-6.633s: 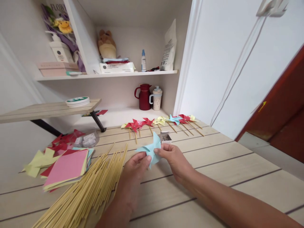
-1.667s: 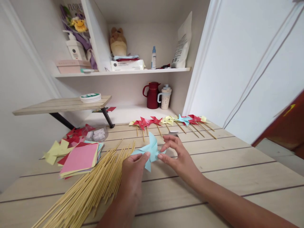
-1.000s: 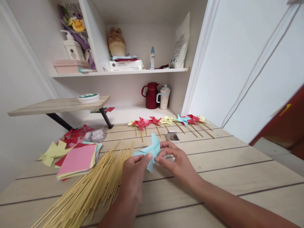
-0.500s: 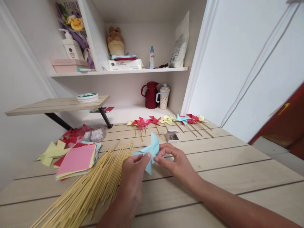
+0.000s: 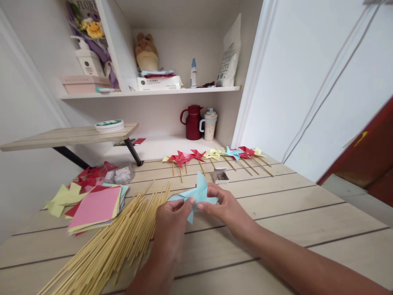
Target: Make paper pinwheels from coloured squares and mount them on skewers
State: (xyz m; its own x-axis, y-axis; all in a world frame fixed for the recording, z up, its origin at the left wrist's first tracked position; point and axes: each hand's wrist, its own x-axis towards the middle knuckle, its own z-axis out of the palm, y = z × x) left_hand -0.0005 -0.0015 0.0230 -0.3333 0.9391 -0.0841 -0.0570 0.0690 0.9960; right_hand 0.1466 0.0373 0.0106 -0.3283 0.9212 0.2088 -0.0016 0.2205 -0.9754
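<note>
A light blue paper pinwheel (image 5: 200,191) is held up between my two hands, its folded blades pointing outward. My left hand (image 5: 173,215) pinches it near the centre with thumb and fingers. On the other side, my right hand (image 5: 222,207) is closed on a blade, thumb in front and fingers behind the paper. No stick shows on this pinwheel. Just beyond it stands a small open box (image 5: 221,176) of small metal pieces, too small to name. Beside my left wrist lies a large bundle of thin wooden sticks (image 5: 123,237).
Finished pinwheels on sticks (image 5: 196,155) lie in a row along the table's back. At left are stacked coloured paper squares (image 5: 95,209), a yellow folded pinwheel (image 5: 64,199) and a clear container of small boxes (image 5: 121,175). A raised wooden shelf (image 5: 70,137) overhangs there.
My right hand has shifted on the pinwheel, and its fingers now sit behind a blade that sticks out to the right. My left hand keeps its pinch. The view has shifted slightly.
</note>
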